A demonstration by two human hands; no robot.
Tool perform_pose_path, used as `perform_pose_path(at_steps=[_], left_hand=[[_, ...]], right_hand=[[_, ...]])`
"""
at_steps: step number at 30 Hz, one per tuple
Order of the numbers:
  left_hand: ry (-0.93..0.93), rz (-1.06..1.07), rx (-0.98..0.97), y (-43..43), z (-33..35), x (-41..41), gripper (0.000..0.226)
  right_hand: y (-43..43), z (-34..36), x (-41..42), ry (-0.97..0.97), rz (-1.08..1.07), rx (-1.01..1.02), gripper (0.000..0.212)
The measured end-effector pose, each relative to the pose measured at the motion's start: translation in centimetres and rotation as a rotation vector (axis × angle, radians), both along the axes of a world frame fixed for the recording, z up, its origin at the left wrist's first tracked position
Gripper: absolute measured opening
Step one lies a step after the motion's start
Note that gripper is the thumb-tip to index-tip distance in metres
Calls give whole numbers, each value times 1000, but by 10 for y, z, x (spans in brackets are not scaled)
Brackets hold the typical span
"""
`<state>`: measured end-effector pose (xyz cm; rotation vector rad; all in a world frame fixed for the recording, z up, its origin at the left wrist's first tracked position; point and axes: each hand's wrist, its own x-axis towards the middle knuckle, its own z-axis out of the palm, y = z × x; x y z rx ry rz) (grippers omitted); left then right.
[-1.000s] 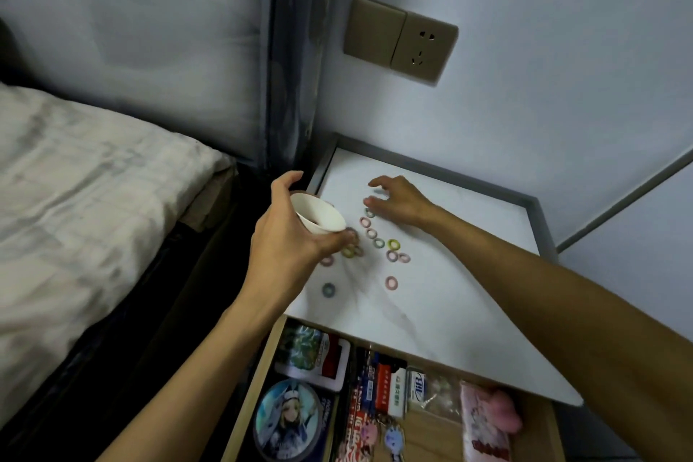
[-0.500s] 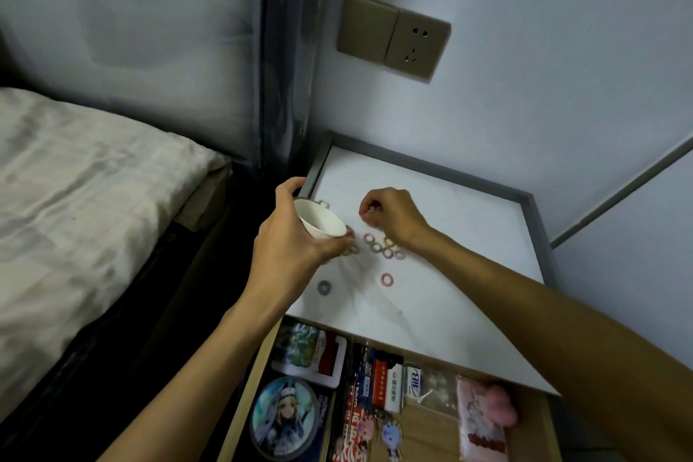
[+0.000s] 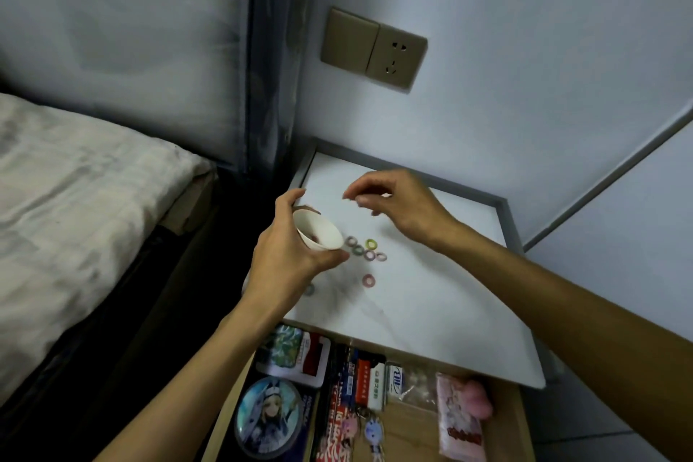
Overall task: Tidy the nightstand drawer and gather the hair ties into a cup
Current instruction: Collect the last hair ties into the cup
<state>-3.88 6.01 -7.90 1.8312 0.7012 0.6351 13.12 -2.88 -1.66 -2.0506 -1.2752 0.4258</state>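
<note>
Grips a small white paper cup [image 3: 318, 232] in the left hand [image 3: 288, 259], with fingers and thumb curled round its wall, and tips it so the mouth faces 1 o'clock. Hangs the right hand [image 3: 397, 208] above the white marble-look tabletop [image 3: 431, 311], at 1 o'clock from the cup and off the surface, with fingers [image 3: 348, 195] loosened and apart. Shows no tie between them, though blur softens the tips.

Leaves the cluster of small coloured elastic hair ties [image 3: 365, 249] flat on the tabletop, at 6 o'clock from those fingers and just beside the cup at 3 o'clock. Leaves also a lone pink ring [image 3: 368, 279] further toward 6 o'clock and a bluish ring [image 3: 309, 289] by the left wrist. Puts the free right hand nearer the cluster, so probably calls for a reach down toward 6 o'clock. Shows a pinkish speck inside the cup.

Against half a second ago: lifts the right hand off the tabletop toward 12 o'clock, away from the cluster, with tips no longer pinched together. Keeps the cup in the same left-hand grip.
</note>
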Motion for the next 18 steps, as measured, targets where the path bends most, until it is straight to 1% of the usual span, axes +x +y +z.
perform_pose_path(at_steps=[1,2,4,5,6,7,8,10,12,15,18], left_hand=[[-5,3,0,1,0,-1,102],[-9,4,2,1,1,-1,102],[-12,7,8,3,2,-2,102],[-11,10,10,3,3,-1,102],[-10,13,7,3,4,-1,103],[-11,14,4,2,5,0,103],[-13,14,2,2,6,0,104],[-18,14,4,3,5,1,104],[-17,15,9,4,4,1,104],[-8,10,9,4,3,0,104],[4,3,6,4,3,1,104]], right_hand=[[-5,-8,9,-48,-97,-47,11],[-10,-20,19,-112,-183,-135,10],[-21,-51,29,-201,-295,-366,28],[-25,-66,29,-198,-317,-453,38],[-28,-81,27,-177,-326,-491,44],[-29,-93,23,-162,-328,-481,44],[-29,-103,18,-159,-332,-437,39],[-25,-113,10,-180,-345,-325,21],[-20,-115,7,-197,-343,-278,9],[-19,-112,9,-202,-317,-285,8],[-22,-108,18,-198,-336,-352,8]])
